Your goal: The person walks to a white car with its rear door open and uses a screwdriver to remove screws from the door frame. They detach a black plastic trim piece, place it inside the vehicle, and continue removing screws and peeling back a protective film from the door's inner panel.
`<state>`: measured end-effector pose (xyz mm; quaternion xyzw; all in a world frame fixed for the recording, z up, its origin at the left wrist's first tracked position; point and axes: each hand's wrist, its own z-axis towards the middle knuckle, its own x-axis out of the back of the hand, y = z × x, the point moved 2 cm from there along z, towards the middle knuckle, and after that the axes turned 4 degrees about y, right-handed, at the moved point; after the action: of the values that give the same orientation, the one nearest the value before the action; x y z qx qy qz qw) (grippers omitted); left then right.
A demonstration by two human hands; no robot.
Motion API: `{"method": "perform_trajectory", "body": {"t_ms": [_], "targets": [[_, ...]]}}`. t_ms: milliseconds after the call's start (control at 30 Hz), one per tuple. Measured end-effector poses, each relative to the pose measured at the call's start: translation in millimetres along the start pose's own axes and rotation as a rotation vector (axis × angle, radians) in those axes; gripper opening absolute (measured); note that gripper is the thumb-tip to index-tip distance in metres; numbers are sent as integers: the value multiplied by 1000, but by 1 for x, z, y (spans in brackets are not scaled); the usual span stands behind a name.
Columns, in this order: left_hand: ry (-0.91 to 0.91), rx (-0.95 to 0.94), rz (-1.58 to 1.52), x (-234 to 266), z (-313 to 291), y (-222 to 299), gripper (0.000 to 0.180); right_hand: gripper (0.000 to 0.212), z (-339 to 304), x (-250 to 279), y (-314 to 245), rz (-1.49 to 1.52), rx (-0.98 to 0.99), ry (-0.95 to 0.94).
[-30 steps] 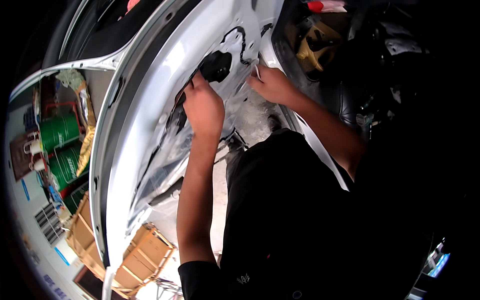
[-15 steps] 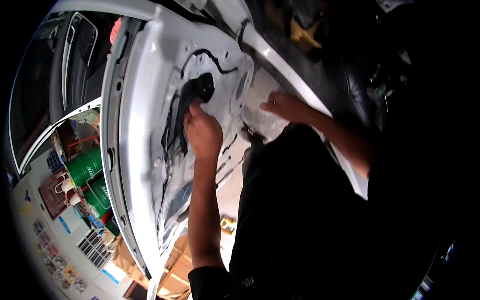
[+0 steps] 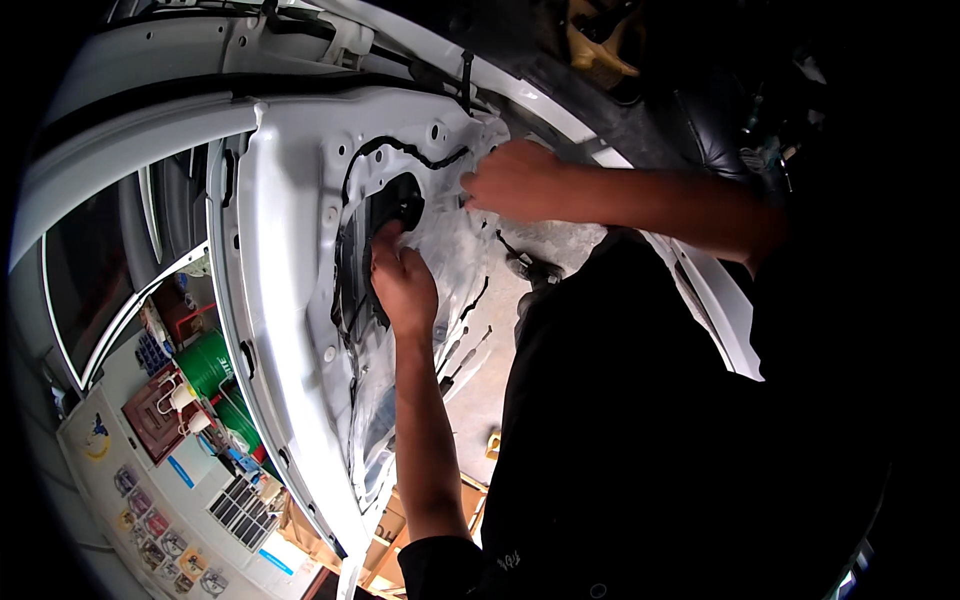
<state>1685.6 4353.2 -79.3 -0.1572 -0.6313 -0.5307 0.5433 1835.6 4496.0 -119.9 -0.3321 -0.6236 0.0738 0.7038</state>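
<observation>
A white car door (image 3: 285, 270) stands open on my left, its bare inner metal showing. Wrinkled, see-through plastic sheet (image 3: 440, 255) covers part of it, and a black bead of sealant (image 3: 400, 146) curves across the upper part. My left hand (image 3: 406, 290) is at the dark opening (image 3: 402, 200) in the door. Its fingers are curled at the rim, and whatever they grip is hidden. Near the door's hinge side, my right hand (image 3: 518, 182) is closed with the knuckles up, beside the plastic sheet. Its fingertips are turned away, so what they pinch cannot be made out.
The car's pale door sill (image 3: 715, 310) and dark interior lie to the right. A black door cable (image 3: 467, 85) spans the gap near the hinge. Beyond the door are green drums (image 3: 205, 362), a wall with pictures (image 3: 160, 540) and wooden crates (image 3: 390, 530).
My right hand has moved left and up from over the floor gap to the door's hinge side. My left hand has stayed at the opening. The view has shifted.
</observation>
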Motion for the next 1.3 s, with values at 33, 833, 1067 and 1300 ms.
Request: {"method": "perform_trajectory", "body": {"t_ms": [33,833,1067,1300], "targets": [[3,43,-37,1,0,-1,29,30,6,4,0,-33,18,-9],[-25,271,-253,7,21,14,19,36,127,-14,-80,-662,3,-564],[-24,229,-345,6,22,4,18,22,116,0,-92,-885,150,-690],[-66,204,-422,7,16,-5,16,26,99,-12,-110,-984,105,-684]]}}
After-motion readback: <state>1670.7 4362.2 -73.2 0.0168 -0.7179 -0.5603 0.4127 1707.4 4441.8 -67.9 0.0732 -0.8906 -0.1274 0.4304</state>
